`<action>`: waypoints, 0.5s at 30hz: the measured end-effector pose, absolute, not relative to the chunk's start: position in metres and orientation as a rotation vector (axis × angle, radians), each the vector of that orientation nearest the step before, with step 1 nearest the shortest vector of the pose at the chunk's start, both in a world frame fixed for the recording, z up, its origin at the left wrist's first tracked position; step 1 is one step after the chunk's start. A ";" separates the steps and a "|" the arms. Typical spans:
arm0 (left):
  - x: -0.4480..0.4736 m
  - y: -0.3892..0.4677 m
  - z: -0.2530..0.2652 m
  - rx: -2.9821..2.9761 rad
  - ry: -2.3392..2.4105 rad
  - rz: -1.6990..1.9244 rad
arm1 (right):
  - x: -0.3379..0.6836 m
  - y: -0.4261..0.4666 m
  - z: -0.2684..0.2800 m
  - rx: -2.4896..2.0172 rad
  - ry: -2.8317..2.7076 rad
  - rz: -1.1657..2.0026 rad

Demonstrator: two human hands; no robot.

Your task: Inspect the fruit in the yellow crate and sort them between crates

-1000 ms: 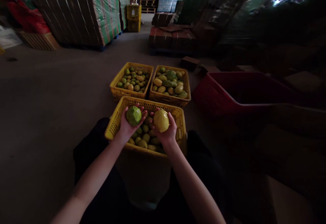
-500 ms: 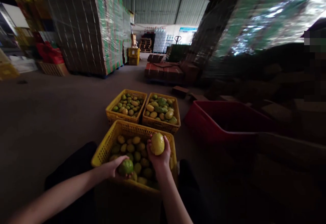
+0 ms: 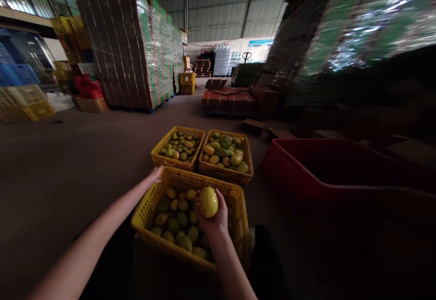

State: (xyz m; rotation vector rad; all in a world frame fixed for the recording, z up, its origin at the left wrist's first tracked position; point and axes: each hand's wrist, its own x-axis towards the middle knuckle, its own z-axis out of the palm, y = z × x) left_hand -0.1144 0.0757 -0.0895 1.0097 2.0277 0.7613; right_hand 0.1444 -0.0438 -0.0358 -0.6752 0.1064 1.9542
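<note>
In my right hand [image 3: 214, 213] is a smooth yellow oval fruit [image 3: 209, 202], perhaps a mango, held palm up over the near yellow crate [image 3: 190, 257]. Green and yellow fruits [image 3: 182, 218] of the same sort lie in that crate. My left hand [image 3: 156, 174] is stretched out by the near crate's back left corner, just short of the back left crate [image 3: 173, 162]. Its fingers are blurred and partly hidden, and no fruit shows in it. Smaller, mostly green fruits fill the back left crate; larger green and yellow ones fill the back right crate [image 3: 223, 174].
A deep red bin [image 3: 289, 172] stands to the right. Behind the crates are flattened cardboard stacks [image 3: 230, 102] and a loose carton [image 3: 253, 126]. Tall wrapped pallets of boxes [image 3: 121, 50] rise on both sides. Stacked plastic crates [image 3: 25, 104] stand far left.
My left hand has moved forward and left from above the near crate; the green fruit it held no longer shows in it. My right hand still holds the yellow fruit. The view has shifted left.
</note>
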 end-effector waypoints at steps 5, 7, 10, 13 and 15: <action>-0.125 0.010 -0.143 1.256 2.242 0.359 | 0.137 -0.052 -0.041 -0.807 0.056 1.970; -0.132 0.003 -0.152 1.292 2.310 0.236 | 0.133 -0.055 -0.047 -0.895 0.054 1.964; -0.139 0.009 -0.160 1.336 2.374 0.100 | 0.136 -0.060 -0.064 -1.039 0.068 1.946; -0.141 0.014 -0.171 1.413 2.375 0.016 | 0.151 -0.063 -0.089 -1.155 0.053 1.920; -0.142 0.012 -0.181 1.476 2.355 -0.015 | 0.165 -0.058 -0.106 -1.190 -0.026 1.880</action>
